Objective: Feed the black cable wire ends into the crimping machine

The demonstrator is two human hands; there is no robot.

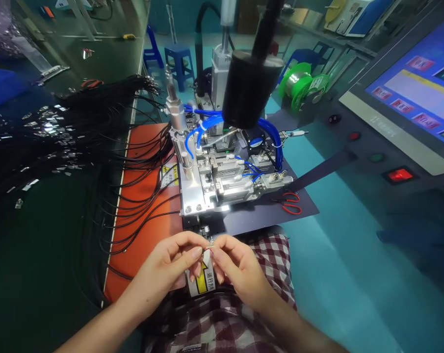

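Note:
My left hand (179, 260) and my right hand (236, 257) meet at the near end of a metal machine (232, 181). Thumb and forefinger of each are pinched together, fingertips almost touching. Between them shows a small, thin, light-coloured piece (210, 246), too tiny to name. Just beyond the fingertips lies the machine's dark track with a small metal block (206, 229). A white label with a yellow arrow (201, 283) shows below and behind the fingers.
Black cables (144, 171) run from the machine over an orange mat (144, 264) to a big bundle at left. Red-handled scissors (291, 203) lie on the dark plate. A green wire spool (299, 86), a hanging black nozzle (249, 88) and a touchscreen panel (416, 93) stand around.

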